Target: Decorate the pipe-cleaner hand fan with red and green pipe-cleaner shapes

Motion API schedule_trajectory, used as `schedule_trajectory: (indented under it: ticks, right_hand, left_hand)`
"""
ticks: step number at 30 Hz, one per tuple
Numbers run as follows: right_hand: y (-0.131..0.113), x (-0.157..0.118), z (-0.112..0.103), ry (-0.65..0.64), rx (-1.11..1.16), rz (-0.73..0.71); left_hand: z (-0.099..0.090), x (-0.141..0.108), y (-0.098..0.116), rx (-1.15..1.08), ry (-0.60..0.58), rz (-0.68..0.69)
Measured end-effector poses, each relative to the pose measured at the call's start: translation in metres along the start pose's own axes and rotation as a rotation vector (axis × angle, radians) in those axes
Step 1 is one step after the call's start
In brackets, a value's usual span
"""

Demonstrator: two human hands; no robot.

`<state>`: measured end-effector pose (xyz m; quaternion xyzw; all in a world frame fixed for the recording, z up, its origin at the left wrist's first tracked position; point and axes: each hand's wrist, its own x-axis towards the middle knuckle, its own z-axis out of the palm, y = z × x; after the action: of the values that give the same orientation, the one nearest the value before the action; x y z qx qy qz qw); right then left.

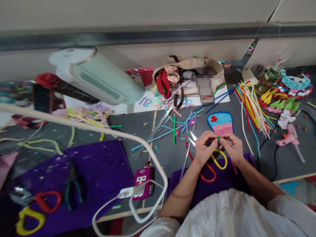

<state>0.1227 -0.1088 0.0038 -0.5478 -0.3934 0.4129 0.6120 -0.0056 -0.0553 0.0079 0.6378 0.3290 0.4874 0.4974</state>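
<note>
My left hand [205, 148] and my right hand [232, 147] meet in front of me, fingertips pinched around a small green pipe cleaner piece [218, 138]. Most of that piece is hidden by the fingers. Just beyond them lies a flat blue and pink pipe cleaner shape [221, 121] with a blue rim and a red flower [214, 118]; the hands cover its near end. Under my hands and wrists are scissors [220, 159] with one red and one yellow handle, the blades pointing away to the left.
Loose pipe cleaners [254, 108] fan out at right, near a pink glue gun [288, 135] with its cord. Behind stands a cloth bag [217, 70]. At left are a white lamp arm [86, 123], a purple power socket [145, 181], pliers [74, 186] and a second pair of scissors [48, 200].
</note>
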Motion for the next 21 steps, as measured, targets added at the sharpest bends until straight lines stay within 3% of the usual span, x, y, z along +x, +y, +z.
schedule_trajectory:
  ticks: [21]
  right_hand:
    - [0.0024, -0.0012, -0.0009, 0.002, 0.015, 0.035]
  left_hand:
    - [0.0002, -0.0008, -0.0016, -0.016, -0.004, 0.000]
